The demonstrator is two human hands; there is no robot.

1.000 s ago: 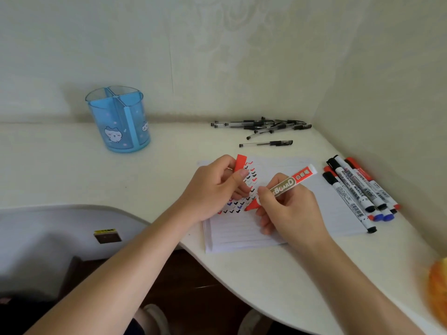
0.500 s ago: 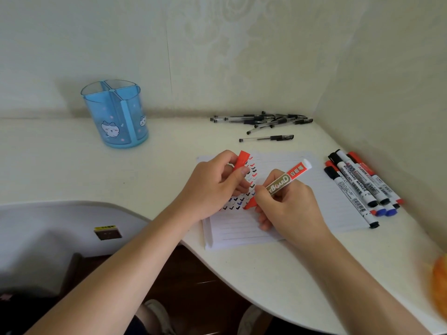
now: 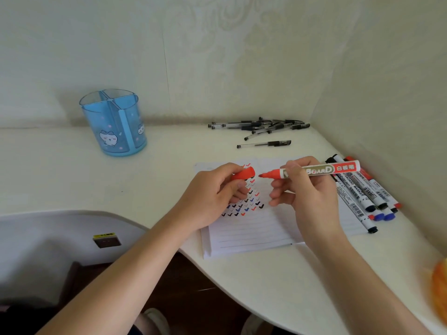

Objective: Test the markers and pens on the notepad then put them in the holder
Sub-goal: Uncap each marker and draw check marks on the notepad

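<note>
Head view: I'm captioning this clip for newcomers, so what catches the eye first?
First, the uncapped red whiteboard marker in the right hand, its tip facing the red plastic cap pinched in the left hand, above the white lined notepad with coloured ticks. The translucent blue divided holder stands at back left on the white desk.

This looks like a study corner in a home: a white desk (image 3: 72,180) with a curved front edge sits tight against two walls (image 3: 217,56) papered in a pale embossed pattern. Stationery surrounds the lined notepad (image 3: 254,233): a blue cartoon-cat holder (image 3: 113,124) well to its left, clear pens (image 3: 258,125) behind it, whiteboard markers (image 3: 362,197) at its right edge.
</note>
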